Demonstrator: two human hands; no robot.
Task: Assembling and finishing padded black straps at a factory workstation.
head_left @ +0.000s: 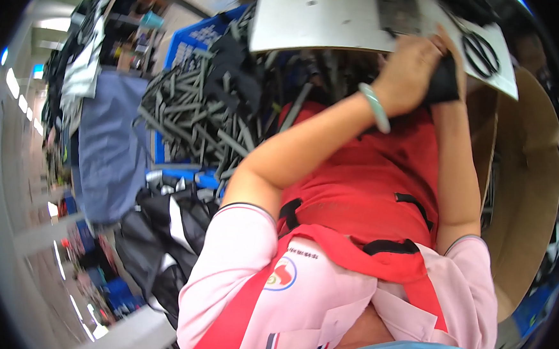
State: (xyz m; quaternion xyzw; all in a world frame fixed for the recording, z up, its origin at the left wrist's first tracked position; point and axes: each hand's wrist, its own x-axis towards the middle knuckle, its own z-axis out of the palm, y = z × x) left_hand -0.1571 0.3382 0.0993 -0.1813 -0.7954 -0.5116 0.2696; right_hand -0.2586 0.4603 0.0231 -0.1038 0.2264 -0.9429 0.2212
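Hands meet at the near edge of the grey table (314,23), both closed on one black fabric piece (444,82). Left hand (410,70), with a pale green bangle (374,107) on its wrist, lies over the piece from the left; its fingers are curled and pressed down onto the cloth. Right hand (452,54) comes up just right of it, fingers wrapped about the same piece from the far side; exact finger spacing cannot be told, as the left hand covers most of it.

Black fabric piece sits at the table's front edge, partly overhanging it, bunched between the two hands. Scissors (481,51) lie flat on the table just right of the hands, untouched, blades closed. A dark flat item on the table behind the hands is too blurred to name.

Left of the table and below its level: a heap of grey and black straps (193,115) in a blue crate (188,44). Right of the table: an open cardboard box (528,183), contents not visible. Person wears a red apron (362,186) over a pink shirt.

Progress, as a judgement: the piece is in hand and being folded or pressed at the edge; the large heap suggests most stock remains unworked. No finished pile can be identified.
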